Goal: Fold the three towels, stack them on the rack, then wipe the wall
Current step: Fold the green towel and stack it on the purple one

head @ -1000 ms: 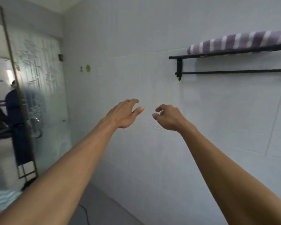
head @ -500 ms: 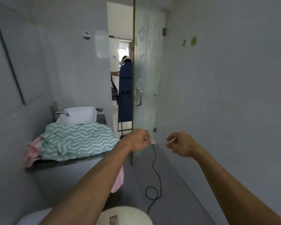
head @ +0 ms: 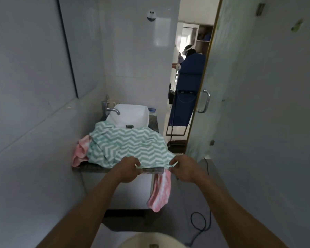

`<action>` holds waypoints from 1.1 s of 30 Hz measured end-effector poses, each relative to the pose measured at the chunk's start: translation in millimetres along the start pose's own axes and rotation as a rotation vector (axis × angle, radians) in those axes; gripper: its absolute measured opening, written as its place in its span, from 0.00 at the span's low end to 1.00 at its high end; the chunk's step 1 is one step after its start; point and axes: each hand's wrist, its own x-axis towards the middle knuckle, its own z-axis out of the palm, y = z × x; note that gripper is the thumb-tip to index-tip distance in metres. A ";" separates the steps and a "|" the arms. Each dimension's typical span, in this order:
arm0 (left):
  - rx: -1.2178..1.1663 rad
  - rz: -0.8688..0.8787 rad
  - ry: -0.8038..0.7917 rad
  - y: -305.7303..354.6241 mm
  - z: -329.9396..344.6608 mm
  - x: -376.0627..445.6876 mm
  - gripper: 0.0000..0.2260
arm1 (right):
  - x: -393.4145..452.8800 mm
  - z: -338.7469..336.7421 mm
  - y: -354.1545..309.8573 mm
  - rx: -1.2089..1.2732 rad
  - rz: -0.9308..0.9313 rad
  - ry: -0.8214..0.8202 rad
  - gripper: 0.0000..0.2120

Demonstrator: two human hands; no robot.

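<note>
A green-and-white zigzag towel (head: 129, 144) lies crumpled on the stone counter (head: 89, 168) in front of the sink. My left hand (head: 127, 169) pinches its near edge at the counter's front. A little to the right, my right hand (head: 183, 170) pinches the same edge at the towel's near right corner. A pink towel (head: 81, 151) lies under the green one; part shows at the left, and another part (head: 160, 192) hangs down over the counter's front. The rack and the striped towel are out of view.
A white basin (head: 132, 115) with a tap (head: 110, 109) sits behind the towels. A glass door (head: 200, 97) stands open on the right, with a person and a blue stand beyond it. A black cable (head: 200, 222) lies on the floor. A toilet lid (head: 147, 242) is just below me.
My view has swung left from the rack wall to the sink counter. Both hands came down from mid-air and took hold of the green towel's near edge.
</note>
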 end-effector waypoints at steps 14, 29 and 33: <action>-0.077 -0.229 0.138 -12.9 10.0 167.9 0.17 | 247.3 28.1 35.8 0.082 -0.096 -0.064 0.11; 0.075 -0.275 0.342 -101.9 7.3 368.3 0.26 | 462.9 112.1 21.5 0.099 -0.171 0.041 0.36; 0.132 -0.253 0.386 -117.0 14.0 394.6 0.16 | 482.8 133.6 27.2 0.104 -0.107 0.096 0.24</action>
